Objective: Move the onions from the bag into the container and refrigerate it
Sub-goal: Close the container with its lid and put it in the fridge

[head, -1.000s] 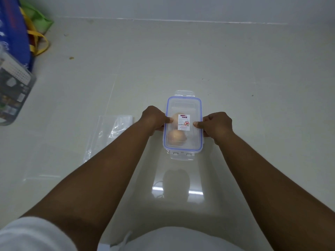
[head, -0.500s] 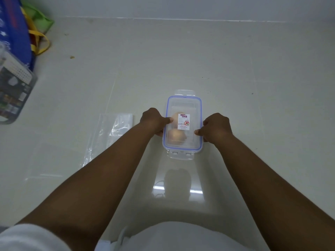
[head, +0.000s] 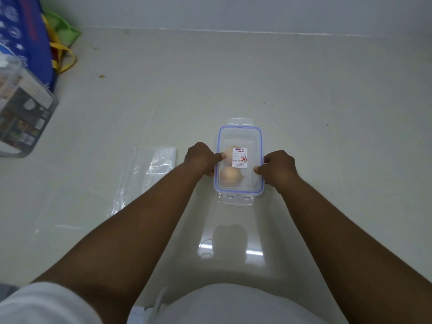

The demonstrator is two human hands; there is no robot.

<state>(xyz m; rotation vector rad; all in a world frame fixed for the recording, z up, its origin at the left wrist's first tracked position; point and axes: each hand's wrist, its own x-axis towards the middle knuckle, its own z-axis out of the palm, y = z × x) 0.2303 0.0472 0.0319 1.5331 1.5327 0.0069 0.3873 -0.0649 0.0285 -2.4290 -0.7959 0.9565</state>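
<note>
A clear rectangular container (head: 238,187) with a blue-rimmed lid and a white label stands on the pale floor ahead of me. Two brownish onions (head: 230,175) show through the lid. My left hand (head: 202,157) grips the container's left long side, thumb resting on the lid. My right hand (head: 278,168) grips the right long side, thumb on the lid edge. The end flaps at the near and far short sides stick outward. An empty clear plastic bag (head: 145,174) lies flat on the floor left of the container.
At the far left stand a blue patterned bag (head: 25,40) with yellow handles, a green bag (head: 63,26) behind it, and a clear box (head: 21,115) with printed packaging. The wall's base (head: 233,31) runs across the top. My white-clothed knees fill the bottom edge.
Both hands stay on the container's long sides. My right thumb has slid slightly toward me along the lid edge. The container has not visibly moved on the floor.
</note>
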